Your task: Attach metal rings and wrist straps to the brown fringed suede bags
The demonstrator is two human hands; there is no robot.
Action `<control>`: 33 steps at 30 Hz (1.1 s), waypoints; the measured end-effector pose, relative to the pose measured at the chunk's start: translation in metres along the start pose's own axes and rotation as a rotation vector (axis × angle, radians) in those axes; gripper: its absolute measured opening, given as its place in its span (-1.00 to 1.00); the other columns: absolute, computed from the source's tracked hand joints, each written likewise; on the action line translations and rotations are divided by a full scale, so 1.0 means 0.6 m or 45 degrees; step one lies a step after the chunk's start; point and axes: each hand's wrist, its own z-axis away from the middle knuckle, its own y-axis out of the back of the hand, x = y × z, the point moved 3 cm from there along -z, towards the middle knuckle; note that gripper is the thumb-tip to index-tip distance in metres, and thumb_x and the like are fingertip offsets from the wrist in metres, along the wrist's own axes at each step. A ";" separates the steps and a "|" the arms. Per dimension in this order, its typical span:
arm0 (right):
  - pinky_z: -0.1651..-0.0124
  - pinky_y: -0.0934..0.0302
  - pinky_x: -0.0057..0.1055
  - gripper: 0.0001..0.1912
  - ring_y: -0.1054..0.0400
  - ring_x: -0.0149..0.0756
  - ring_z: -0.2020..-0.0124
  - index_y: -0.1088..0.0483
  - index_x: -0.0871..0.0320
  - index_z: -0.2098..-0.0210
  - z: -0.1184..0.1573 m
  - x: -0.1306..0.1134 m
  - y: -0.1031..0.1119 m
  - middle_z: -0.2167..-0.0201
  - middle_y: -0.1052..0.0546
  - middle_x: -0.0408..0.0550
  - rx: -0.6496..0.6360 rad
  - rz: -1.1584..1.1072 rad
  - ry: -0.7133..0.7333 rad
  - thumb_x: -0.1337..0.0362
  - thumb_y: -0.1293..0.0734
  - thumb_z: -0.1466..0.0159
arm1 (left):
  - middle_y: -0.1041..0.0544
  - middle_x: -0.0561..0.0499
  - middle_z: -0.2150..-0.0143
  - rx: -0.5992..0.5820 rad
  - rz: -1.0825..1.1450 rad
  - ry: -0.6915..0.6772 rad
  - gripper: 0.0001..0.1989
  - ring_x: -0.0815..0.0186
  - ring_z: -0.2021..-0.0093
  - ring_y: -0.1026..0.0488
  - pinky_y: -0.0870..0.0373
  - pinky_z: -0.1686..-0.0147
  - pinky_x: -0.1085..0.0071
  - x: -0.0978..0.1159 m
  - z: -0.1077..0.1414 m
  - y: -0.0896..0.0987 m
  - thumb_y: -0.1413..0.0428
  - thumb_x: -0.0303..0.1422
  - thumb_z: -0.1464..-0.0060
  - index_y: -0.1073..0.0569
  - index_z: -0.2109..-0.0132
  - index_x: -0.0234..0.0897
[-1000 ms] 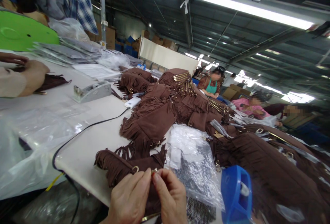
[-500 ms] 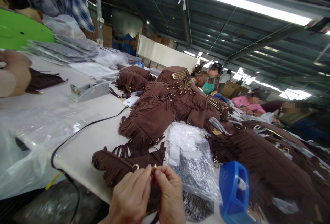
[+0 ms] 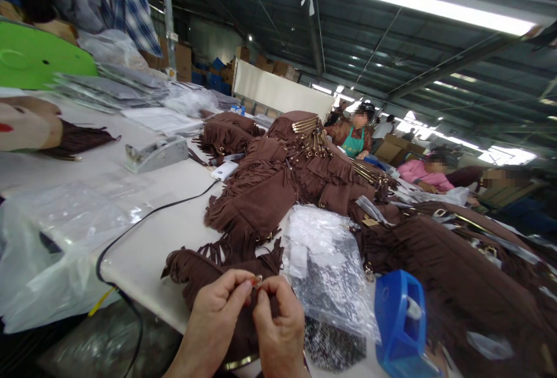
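Note:
My left hand [image 3: 220, 314] and my right hand [image 3: 279, 320] meet close together over a dark brown fringed bag [image 3: 195, 270] at the table's near edge. Between their fingertips shows a small shiny metal fitting [image 3: 257, 280], too small to make out fully. Thumb and forefinger of each hand are pinched on it. A gold zip edge [image 3: 240, 362] of the bag curves below my wrists. To the right, beside my right hand, lies a clear plastic bag with white paper [image 3: 324, 250].
A blue tape dispenser [image 3: 398, 314] stands at the right. Brown fringed bags [image 3: 270, 198] pile up across the table. A grey tape dispenser [image 3: 156, 153], a white device [image 3: 225, 170] and its black cable [image 3: 145, 213] lie left. A co-worker's arm [image 3: 37, 122] reaches in at far left.
My left hand has turned so its thumb and forefinger show, raised at the metal fitting. My right hand's fingers have curled in more. The co-worker's arm at left has shifted.

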 end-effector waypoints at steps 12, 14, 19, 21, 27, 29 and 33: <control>0.26 -0.21 -0.50 -0.78 -0.35 -0.37 0.35 -0.40 0.15 0.34 0.005 0.010 -0.012 0.41 -0.50 -0.14 -0.182 -0.673 -0.626 0.12 -0.29 -0.13 | -0.57 0.06 0.41 0.064 -0.124 -0.273 -0.78 0.39 0.43 -0.50 -0.40 0.41 0.59 0.004 0.009 -0.003 -0.01 -0.25 -0.02 -0.49 0.29 -0.23; 0.28 -0.20 -0.49 -0.76 -0.33 -0.37 0.38 -0.45 0.17 0.40 0.003 0.010 -0.013 0.47 -0.51 -0.15 -0.177 -0.795 -0.758 0.11 -0.36 -0.06 | -0.56 0.09 0.43 0.166 -0.178 -0.450 -0.83 0.43 0.44 -0.49 -0.39 0.41 0.63 0.008 0.014 -0.003 -0.02 -0.30 -0.03 -0.49 0.31 -0.21; 0.36 -0.16 -0.49 -0.74 -0.28 -0.40 0.47 -0.45 0.19 0.51 0.008 0.019 -0.015 0.56 -0.48 -0.17 -0.130 -0.803 -0.816 0.09 -0.38 -0.05 | -0.56 0.06 0.40 0.171 -0.165 -0.494 -0.81 0.40 0.40 -0.50 -0.39 0.37 0.61 0.004 0.015 -0.001 -0.02 -0.30 -0.02 -0.48 0.27 -0.24; 0.38 -0.14 -0.48 -0.75 -0.27 -0.40 0.48 -0.41 0.17 0.49 0.014 0.023 -0.017 0.55 -0.45 -0.17 -0.108 -0.615 -0.659 0.10 -0.32 -0.13 | -0.55 0.03 0.38 0.063 -0.073 -0.274 -0.75 0.36 0.37 -0.50 -0.39 0.37 0.57 -0.003 0.010 0.000 -0.01 -0.22 -0.03 -0.47 0.24 -0.26; 0.34 -0.04 -0.44 -0.85 -0.22 -0.40 0.41 -0.30 0.13 0.41 0.030 -0.002 -0.024 0.48 -0.37 -0.16 -0.023 -0.090 0.148 0.34 -0.15 -0.27 | -0.42 0.07 0.54 -0.040 0.222 0.130 -0.64 0.41 0.53 -0.32 -0.25 0.53 0.55 -0.007 -0.010 0.003 -0.07 -0.06 0.07 -0.43 0.45 -0.31; 0.33 -0.04 -0.44 -0.86 -0.21 -0.41 0.42 -0.26 0.12 0.40 0.032 -0.005 -0.026 0.48 -0.35 -0.17 -0.072 -0.107 0.184 0.36 -0.13 -0.28 | -0.37 0.10 0.59 0.000 0.324 0.206 -0.59 0.51 0.65 -0.14 -0.07 0.67 0.57 -0.011 -0.022 0.013 -0.07 -0.02 0.09 -0.41 0.46 -0.34; 0.36 -0.06 -0.46 -0.83 -0.22 -0.42 0.46 -0.26 0.11 0.44 0.041 0.021 -0.017 0.53 -0.34 -0.19 -0.092 -0.154 0.095 0.29 -0.16 -0.28 | -0.45 0.01 0.45 0.349 0.141 0.057 -0.50 0.49 0.67 -0.18 -0.18 0.67 0.53 -0.032 -0.040 0.063 -0.06 -0.02 0.07 -0.41 0.17 -0.39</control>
